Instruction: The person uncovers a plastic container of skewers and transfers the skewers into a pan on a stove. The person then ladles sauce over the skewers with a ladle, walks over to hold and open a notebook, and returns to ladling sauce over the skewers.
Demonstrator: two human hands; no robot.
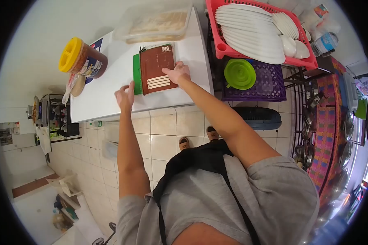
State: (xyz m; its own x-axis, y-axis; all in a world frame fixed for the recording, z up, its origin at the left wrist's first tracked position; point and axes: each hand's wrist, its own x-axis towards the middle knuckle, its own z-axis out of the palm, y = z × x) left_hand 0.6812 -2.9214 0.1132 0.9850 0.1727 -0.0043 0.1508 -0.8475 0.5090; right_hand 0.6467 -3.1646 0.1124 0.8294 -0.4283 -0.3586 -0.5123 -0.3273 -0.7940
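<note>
A brown notebook (155,61) with "BIG" printed at its upper right corner lies on a white tabletop. Several pale flat sticks (158,81) are side by side on its lower cover. Beneath it, a green book or folder (137,75) sticks out at the left. My right hand (178,74) rests at the notebook's right edge, thumb over the cover and fingers apart. By the lower left corner of the green book, my left hand (125,96) is on or just above the table, its thumb apart from the bent fingers. Neither hand is seen wrapped round anything.
A yellow-lidded jar (92,63) stands on the table's left, and a clear plastic container (155,20) at the back. On the right are a red rack (221,47) of white plates, a green lidded item (240,74) and a purple crate (270,81). Tiled floor (163,126) lies below.
</note>
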